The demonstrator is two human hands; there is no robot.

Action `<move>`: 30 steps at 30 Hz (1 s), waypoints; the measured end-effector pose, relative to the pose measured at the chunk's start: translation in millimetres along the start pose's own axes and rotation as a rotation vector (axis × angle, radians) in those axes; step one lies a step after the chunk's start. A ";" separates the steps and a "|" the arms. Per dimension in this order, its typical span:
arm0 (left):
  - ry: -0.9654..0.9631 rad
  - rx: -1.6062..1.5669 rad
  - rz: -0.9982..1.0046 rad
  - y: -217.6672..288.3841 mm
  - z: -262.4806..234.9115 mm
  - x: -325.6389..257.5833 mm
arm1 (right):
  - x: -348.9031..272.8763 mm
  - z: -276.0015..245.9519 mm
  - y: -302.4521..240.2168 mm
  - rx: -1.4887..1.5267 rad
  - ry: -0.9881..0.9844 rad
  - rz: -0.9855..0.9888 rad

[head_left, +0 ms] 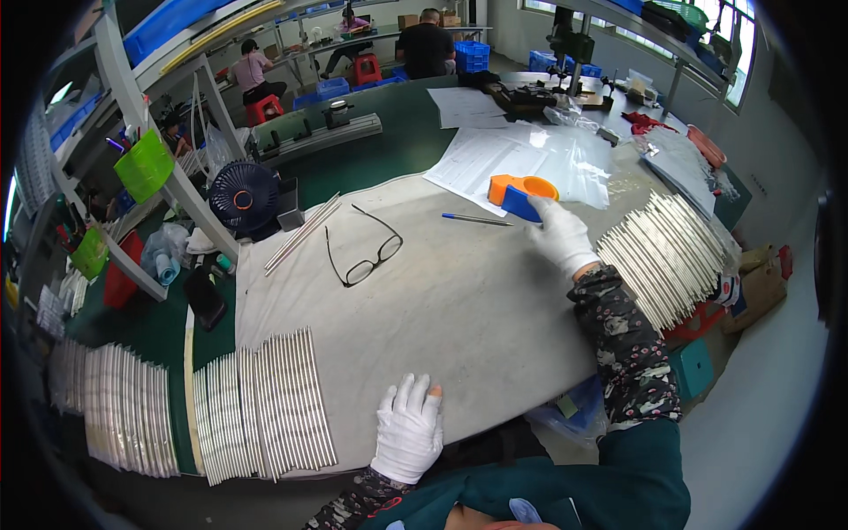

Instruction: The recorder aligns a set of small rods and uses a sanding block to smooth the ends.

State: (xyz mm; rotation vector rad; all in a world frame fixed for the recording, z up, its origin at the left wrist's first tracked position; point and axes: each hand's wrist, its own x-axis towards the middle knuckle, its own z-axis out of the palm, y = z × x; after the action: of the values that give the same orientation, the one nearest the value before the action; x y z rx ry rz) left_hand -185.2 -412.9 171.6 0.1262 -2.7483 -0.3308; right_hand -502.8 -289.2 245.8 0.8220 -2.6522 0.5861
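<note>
My right hand (563, 237), in a white glove, reaches to the far right of the grey mat. Its fingers close on the blue end of an orange-and-blue ring-shaped tool (523, 191), perhaps a tape dispenser. My left hand (409, 429), also gloved, rests palm down at the near edge of the mat, fingers stretched out, thumb tip bare and nothing in it. A pen (477, 219) lies left of the tool. Black-framed glasses (376, 261) sit mid-mat. Right of my right hand is a wide pile of thin silvery rods (664, 256).
Rows of rods (296, 402) and wrapped rods (131, 411) line the near left. A few loose rods (302, 234), a dark fan (244, 196) and a phone (204, 298) are farther left. Papers (473, 163) and clear plastic bags (574, 159) lie beyond the tool. Several people sit farther back.
</note>
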 end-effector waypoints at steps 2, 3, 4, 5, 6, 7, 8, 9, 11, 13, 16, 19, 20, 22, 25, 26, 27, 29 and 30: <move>0.000 0.004 0.007 0.1 -0.3 -0.1 | 21.5 4.2 8.7 -0.056 0.039 0.068; -0.007 -0.002 0.005 0.5 -1.2 -0.2 | 28.5 8.8 12.4 -0.108 0.077 0.135; -0.014 -0.006 0.003 1.1 -2.2 -0.6 | 32.7 15.4 18.0 -0.101 0.078 0.133; -0.011 0.006 0.000 0.4 -2.3 -1.3 | 39.0 24.8 24.1 -0.141 -0.003 0.167; -0.022 0.005 -0.005 0.8 -1.9 -2.2 | 44.7 32.0 32.1 -0.185 -0.082 0.201; -0.033 0.003 -0.010 1.2 -1.7 -1.8 | 48.3 38.9 41.9 -0.218 -0.163 0.194; -0.034 0.012 -0.012 1.1 -1.9 -2.1 | 50.2 43.5 46.7 -0.209 -0.163 0.192; -0.037 -0.003 -0.016 1.1 -1.9 -1.9 | 51.8 47.4 51.9 -0.200 -0.155 0.191; -0.047 -0.014 -0.025 0.7 -2.3 -0.6 | 52.6 51.5 56.4 -0.167 -0.120 0.200; -0.042 -0.009 -0.022 -0.7 -3.3 -0.6 | 52.2 48.9 56.3 -0.099 -0.053 0.225; -0.047 -0.007 -0.019 -0.6 -4.5 0.3 | 59.2 34.6 66.4 -0.023 0.133 0.294; -0.054 -0.006 -0.015 -1.6 -5.7 -0.6 | 65.5 25.7 84.5 -0.040 0.199 0.374; -0.052 -0.003 -0.012 -1.7 -5.2 -0.5 | 67.1 24.7 90.6 -0.068 0.190 0.429; -0.056 -0.002 -0.018 -1.2 -4.0 -1.6 | 68.6 28.2 109.3 -0.093 0.185 0.482; -0.053 -0.011 -0.027 1.2 -4.3 -2.5 | 66.2 39.0 126.8 -0.152 0.025 0.580; -0.060 -0.007 -0.037 0.5 -5.1 -3.9 | 65.9 34.7 118.1 -0.147 0.014 0.577; -0.067 -0.004 -0.040 0.9 -6.0 -3.7 | 66.9 24.7 105.4 -0.169 0.032 0.536; -0.081 -0.010 -0.045 2.4 -7.3 -2.1 | 70.3 2.2 81.0 -0.164 0.149 0.403; -0.077 -0.012 -0.035 2.2 -6.9 -1.2 | 73.5 -5.5 68.5 -0.127 0.241 0.305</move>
State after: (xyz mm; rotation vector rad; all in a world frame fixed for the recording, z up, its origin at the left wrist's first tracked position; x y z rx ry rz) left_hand -181.7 -412.2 177.9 0.1613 -2.8231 -0.3682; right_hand -600.4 -269.5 259.9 0.2901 -2.5724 0.5424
